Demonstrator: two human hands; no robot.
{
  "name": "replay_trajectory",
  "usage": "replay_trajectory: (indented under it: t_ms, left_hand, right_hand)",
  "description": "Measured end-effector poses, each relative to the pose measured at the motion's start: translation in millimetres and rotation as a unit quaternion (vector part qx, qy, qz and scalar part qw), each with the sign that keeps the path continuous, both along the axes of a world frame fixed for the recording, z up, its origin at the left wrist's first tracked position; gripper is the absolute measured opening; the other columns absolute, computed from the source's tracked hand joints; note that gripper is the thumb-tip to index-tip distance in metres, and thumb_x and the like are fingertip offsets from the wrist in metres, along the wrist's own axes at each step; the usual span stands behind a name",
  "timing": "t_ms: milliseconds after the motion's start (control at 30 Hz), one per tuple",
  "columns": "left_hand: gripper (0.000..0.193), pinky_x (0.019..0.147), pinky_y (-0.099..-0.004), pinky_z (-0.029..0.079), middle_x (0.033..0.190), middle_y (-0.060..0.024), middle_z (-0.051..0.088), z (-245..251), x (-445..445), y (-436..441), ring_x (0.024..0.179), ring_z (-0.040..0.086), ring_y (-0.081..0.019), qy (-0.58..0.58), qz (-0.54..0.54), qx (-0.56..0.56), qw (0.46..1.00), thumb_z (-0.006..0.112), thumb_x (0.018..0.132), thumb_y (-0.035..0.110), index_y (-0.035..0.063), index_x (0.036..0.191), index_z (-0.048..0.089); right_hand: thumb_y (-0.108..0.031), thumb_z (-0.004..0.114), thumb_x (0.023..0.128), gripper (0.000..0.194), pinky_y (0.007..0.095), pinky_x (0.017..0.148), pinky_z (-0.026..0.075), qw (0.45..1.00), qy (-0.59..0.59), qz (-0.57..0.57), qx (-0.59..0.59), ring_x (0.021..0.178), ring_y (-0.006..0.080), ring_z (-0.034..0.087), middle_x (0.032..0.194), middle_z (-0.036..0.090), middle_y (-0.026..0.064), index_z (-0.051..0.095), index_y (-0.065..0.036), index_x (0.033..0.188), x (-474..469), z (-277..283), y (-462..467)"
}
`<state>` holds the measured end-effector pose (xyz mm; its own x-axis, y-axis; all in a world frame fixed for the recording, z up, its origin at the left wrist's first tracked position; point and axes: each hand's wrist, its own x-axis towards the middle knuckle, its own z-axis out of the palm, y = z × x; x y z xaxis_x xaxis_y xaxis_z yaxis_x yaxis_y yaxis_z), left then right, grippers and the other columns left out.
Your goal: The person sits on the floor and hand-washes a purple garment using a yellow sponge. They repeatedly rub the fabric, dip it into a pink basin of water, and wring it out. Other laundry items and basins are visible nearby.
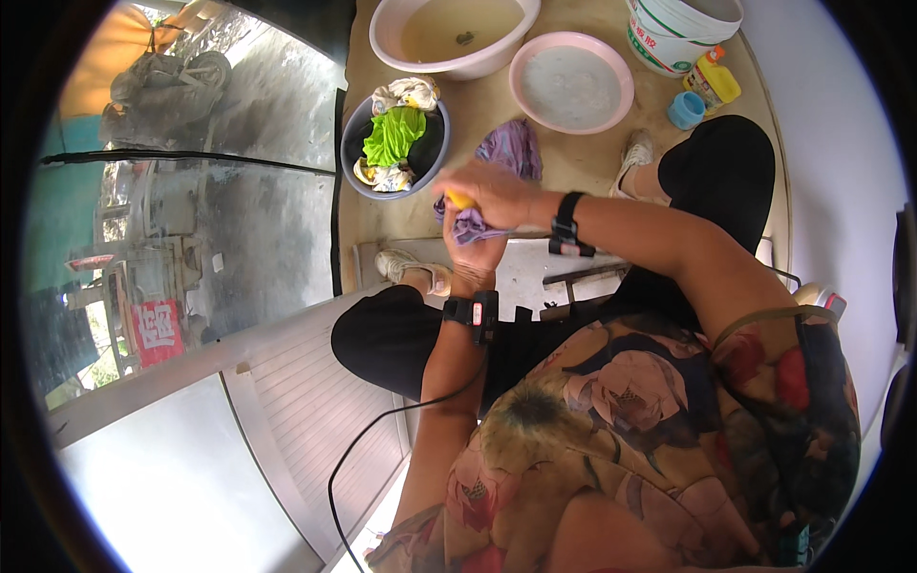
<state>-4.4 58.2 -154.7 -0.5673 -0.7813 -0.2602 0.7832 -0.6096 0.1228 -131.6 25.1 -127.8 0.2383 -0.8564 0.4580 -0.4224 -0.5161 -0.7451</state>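
A purple patterned cloth [512,147] is bunched in my left hand [473,251], which has its palm turned up. One end of the cloth spreads beyond my hands, towards the basins. My right hand [494,190], slightly blurred, grips what looks like a yellow bar of soap [461,200] and presses over the cloth on the left palm. Its fingers hide part of the bar and the cloth. Both hands are in front of my knees, close to a round grey-blue basin [349,168] holding a bright green cloth [395,136] and white printed cloths [405,94].
Ahead stand a large pale basin [380,54] of cloudy water and a smaller pink basin [517,100] of whitish water. A white bucket [670,44], a yellow bottle [713,84] and a blue tub [686,111] stand at right. Glass panes [265,222] line the left.
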Motion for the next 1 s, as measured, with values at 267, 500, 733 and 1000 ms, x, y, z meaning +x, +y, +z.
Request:
replay_trajectory:
  t_ms: [267, 500, 733, 1000]
  left_hand:
    - [0.050, 0.115, -0.0476, 0.035, 0.142, -0.0091, 0.056, -4, 7, 5, 0.131, 0.051, -0.0278, 0.077, 0.017, -0.078, 0.994, 0.047, 0.102, 0.048, 0.0149, 0.139, 0.054]
    - [0.051, 0.115, -0.0483, 0.036, 0.140, -0.0090, 0.056, -6, 4, 0, 0.132, 0.051, -0.0280, 0.011, -0.002, 0.002, 1.000, 0.043, 0.103, 0.048, 0.0137, 0.140, 0.052]
    - [0.056, 0.115, -0.0484, 0.035, 0.137, -0.0113, 0.059, -2, -1, 2, 0.132, 0.051, -0.0300, -0.008, -0.007, 0.019, 1.000, 0.049, 0.100, 0.051, 0.0097, 0.137, 0.054]
    - [0.046, 0.089, -0.0309, 0.054, 0.121, -0.0150, 0.064, 6, 0, 13, 0.109, 0.065, -0.0188, -0.452, 0.063, -0.375, 0.807, 0.069, 0.088, 0.002, 0.0037, 0.128, 0.045]
  right_hand:
    - [-0.011, 0.065, 0.088, 0.034, 0.0464, 0.088, 0.049, 0.996, 0.071, 0.028, 0.036, 0.108, 0.0381, 0.061, 0.120, 0.063, 0.0125, 0.058, -0.018, 0.121, 9, 2, 17]
    - [-0.019, 0.066, 0.089, 0.030, 0.0475, 0.088, 0.047, 0.992, 0.034, -0.075, 0.090, 0.101, 0.0379, 0.060, 0.114, 0.064, 0.0121, 0.060, -0.017, 0.118, 11, -2, -3]
    - [-0.017, 0.066, 0.087, 0.033, 0.0467, 0.090, 0.046, 0.987, 0.098, -0.088, 0.087, 0.107, 0.0380, 0.060, 0.110, 0.065, 0.0143, 0.059, -0.016, 0.119, 6, -6, -2]
    - [-0.014, 0.065, 0.085, 0.042, 0.0460, 0.088, 0.048, 0.998, 0.019, -0.045, 0.047, 0.104, 0.0389, 0.061, 0.108, 0.063, 0.0169, 0.058, -0.018, 0.126, 8, -3, 1]
